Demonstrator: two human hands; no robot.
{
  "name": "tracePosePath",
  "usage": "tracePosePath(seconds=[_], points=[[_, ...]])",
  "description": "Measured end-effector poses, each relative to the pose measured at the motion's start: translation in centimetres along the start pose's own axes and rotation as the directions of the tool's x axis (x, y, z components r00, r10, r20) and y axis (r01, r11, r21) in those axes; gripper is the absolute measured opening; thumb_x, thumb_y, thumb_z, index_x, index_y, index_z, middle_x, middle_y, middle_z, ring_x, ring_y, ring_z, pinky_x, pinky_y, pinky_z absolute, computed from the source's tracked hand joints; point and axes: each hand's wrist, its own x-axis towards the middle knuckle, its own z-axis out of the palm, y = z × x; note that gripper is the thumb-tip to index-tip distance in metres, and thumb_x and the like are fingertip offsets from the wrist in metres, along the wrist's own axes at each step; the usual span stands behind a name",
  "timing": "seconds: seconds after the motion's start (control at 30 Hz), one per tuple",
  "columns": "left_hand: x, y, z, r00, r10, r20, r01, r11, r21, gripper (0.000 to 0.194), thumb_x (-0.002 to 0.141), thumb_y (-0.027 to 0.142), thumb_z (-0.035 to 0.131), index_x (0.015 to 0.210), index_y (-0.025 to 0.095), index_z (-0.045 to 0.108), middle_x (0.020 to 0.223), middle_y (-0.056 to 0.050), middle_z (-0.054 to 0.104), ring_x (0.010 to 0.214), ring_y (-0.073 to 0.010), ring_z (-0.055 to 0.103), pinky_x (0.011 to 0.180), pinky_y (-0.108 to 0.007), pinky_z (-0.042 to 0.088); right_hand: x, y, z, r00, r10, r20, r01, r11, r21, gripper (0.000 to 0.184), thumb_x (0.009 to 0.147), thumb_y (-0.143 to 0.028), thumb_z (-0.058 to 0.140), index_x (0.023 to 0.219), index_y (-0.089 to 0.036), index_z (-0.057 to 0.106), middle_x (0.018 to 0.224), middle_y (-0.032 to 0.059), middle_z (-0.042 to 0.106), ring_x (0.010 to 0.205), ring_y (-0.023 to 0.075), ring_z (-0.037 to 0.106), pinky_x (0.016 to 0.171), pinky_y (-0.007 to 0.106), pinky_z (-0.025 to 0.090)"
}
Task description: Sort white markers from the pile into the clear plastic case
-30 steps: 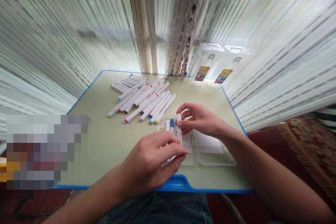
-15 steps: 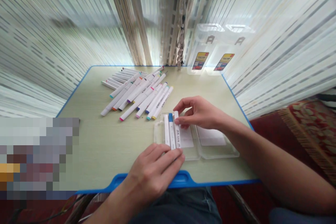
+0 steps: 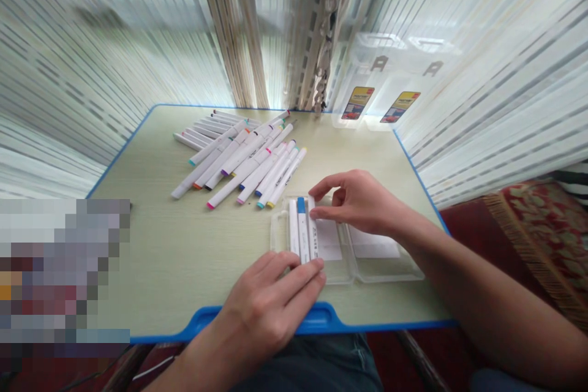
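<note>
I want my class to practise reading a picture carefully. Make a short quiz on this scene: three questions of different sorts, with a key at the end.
1. True or false: the right hand is at the far end of the rightmost marker in the open case, while the left hand is at the near end.

2. Multiple choice: what colour is the cap of the marker just left of that one?
a) red
b) blue
c) green

3. Count: how many printed labels show on the clear plastic at the table's far right corner?

Key: 1. True. 2. b. 3. Two.
</note>
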Motion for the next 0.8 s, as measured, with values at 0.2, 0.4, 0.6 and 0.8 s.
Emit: tracePosePath(seconds=[0.2,0.4,0.6,0.8], points=[[-0.42,-0.08,0.47,0.998,0.012,-0.068,-0.011,1.0,0.014,0.022,0.097,0.012,0.052,0.104,0.011,0.073,0.111,-0.011,0.077,0.085,-0.0219,0.064,0.07,-0.036,0.058,-0.14,0.2,0.2,0.999,-0.043,-0.004,0.042,0.998,-0.043,0.026,0.076,-0.031,0.08,0.096,-0.016,0.078,0.081,0.0044,0.076,0.051,0.0093,0.054,0.05,0.023,0.041],[-0.55,0.11,0.37,0.998,-0.028,-0.049,0.03,0.999,0.035,0.02,0.089,0.012,0.067,0.108,0.01,0.073,0.111,-0.01,0.077,0.086,-0.023,0.064,0.069,-0.037,0.057,-0.28,-0.07,0.21,0.995,-0.098,-0.017,0.093,0.98,-0.173,0.025,0.077,-0.031,0.08,0.097,-0.017,0.079,0.087,0.0056,0.076,0.058,0.0115,0.059,0.057,0.025,0.045],[-0.57,0.14,0.47,0.999,-0.007,-0.037,0.009,0.998,0.068,0.019,0.09,0.013,0.066,0.107,0.01,0.074,0.113,-0.009,0.077,0.091,-0.0243,0.062,0.073,-0.037,0.055,-0.24,-0.12,0.11,0.992,-0.123,-0.008,0.118,0.967,-0.225,0.026,0.078,-0.032,0.081,0.099,-0.017,0.08,0.082,0.0048,0.074,0.06,0.0126,0.06,0.06,0.026,0.044],[-0.71,-0.02,0.72,0.999,0.032,-0.006,-0.032,0.996,0.085,0.024,0.097,0.014,0.053,0.109,0.013,0.074,0.121,-0.009,0.074,0.097,-0.0244,0.059,0.08,-0.036,0.052,-0.34,-0.04,0.19,0.994,-0.105,-0.018,0.099,0.971,-0.217,0.027,0.077,-0.033,0.081,0.098,-0.017,0.079,0.077,0.0038,0.072,0.06,0.0131,0.06,0.06,0.026,0.045]])
